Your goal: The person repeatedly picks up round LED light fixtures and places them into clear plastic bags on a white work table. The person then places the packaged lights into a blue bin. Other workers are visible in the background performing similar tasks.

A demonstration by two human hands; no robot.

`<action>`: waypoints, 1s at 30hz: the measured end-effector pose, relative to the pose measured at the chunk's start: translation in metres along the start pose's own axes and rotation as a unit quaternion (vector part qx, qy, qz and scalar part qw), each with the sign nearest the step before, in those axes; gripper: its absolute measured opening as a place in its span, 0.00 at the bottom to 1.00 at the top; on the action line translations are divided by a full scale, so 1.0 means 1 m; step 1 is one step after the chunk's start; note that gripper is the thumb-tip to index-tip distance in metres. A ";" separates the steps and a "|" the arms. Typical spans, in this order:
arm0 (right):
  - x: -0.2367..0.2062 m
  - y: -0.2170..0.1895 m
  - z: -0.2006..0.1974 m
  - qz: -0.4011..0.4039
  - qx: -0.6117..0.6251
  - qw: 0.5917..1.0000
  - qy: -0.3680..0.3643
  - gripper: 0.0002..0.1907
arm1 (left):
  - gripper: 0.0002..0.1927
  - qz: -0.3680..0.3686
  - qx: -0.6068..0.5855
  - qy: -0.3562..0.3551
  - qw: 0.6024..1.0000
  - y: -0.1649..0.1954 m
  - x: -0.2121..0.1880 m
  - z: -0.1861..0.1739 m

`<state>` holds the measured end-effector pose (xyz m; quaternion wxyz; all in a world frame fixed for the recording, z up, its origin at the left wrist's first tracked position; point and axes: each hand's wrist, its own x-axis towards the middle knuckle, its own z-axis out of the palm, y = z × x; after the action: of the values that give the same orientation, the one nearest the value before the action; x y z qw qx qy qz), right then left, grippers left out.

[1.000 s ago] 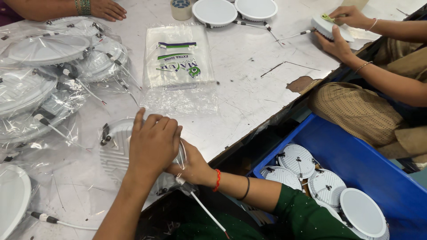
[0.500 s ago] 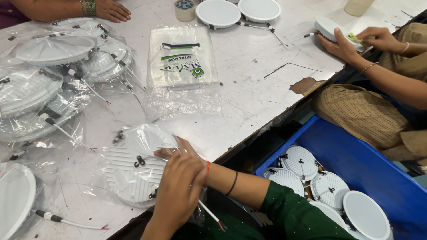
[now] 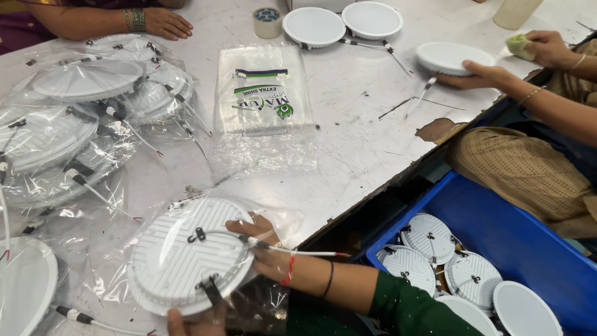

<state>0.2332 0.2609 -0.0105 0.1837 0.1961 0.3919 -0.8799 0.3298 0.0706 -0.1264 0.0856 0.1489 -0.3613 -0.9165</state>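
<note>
Now the right hand (image 3: pixel 264 249) has slid off the top and lies open-fingered inside the clear plastic bag (image 3: pixel 155 211) against the round white panel light (image 3: pixel 189 252) — ribbed back up, at the table's (image 3: pixel 360 124) near edge — while the left hand (image 3: pixel 193 322) pinches its lower rim.

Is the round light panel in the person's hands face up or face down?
Face down: the round light panel shows its ribbed back and spring clips.

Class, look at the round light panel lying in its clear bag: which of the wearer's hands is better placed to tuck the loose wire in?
Probably the right hand: it lies on the panel, touching the wire; the left hand grips its near edge.
</note>
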 end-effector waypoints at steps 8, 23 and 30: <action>0.005 0.032 -0.021 -0.159 -0.147 0.972 -0.096 0.36 | 0.47 -0.269 -0.180 -0.046 0.945 -0.037 0.015 -0.041; 0.012 -0.011 -0.052 -0.272 -0.495 0.784 -0.259 0.19 | 0.16 0.177 0.267 0.106 0.941 0.107 -0.013 0.067; 0.017 0.001 -0.052 -0.276 -0.453 0.820 -0.215 0.19 | 0.20 0.244 0.293 0.110 0.918 0.134 0.000 0.085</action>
<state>0.2295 0.2970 -0.0514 0.0811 -0.2192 0.7345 -0.6371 0.3075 0.0275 0.0253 0.2985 0.1744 -0.6268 -0.6983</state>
